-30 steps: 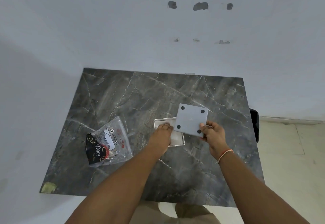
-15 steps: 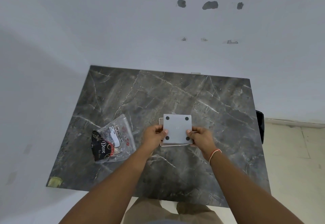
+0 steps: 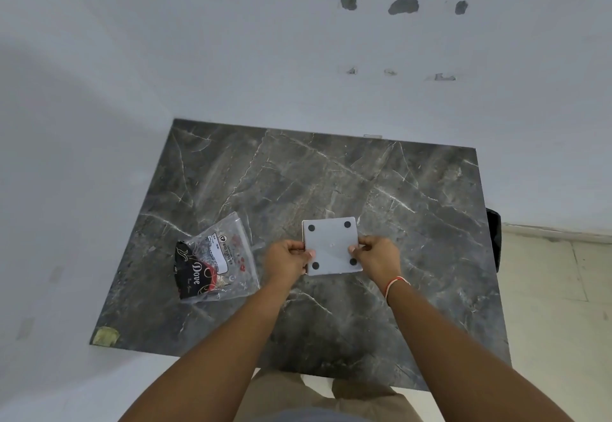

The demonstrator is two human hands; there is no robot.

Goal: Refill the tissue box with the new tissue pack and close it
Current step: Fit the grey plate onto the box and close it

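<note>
Pinching the tissue box's grey base panel [image 3: 331, 245] at its nine and three o'clock edges, the left hand [image 3: 286, 261] and right hand [image 3: 376, 257] curl closed on it, seating it over the box beneath, centre-table. Rigid, light plastic: press the corners evenly. An emptied wrapper [image 3: 217, 257] lies at nine o'clock on the marble table [image 3: 414, 190].

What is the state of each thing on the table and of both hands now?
Tissue box: upside down, grey base panel with four dark pads on top.
Left hand: grips the box's left edge.
Right hand: grips its right edge.
Plastic wrapper: lying crumpled, untouched.
</note>
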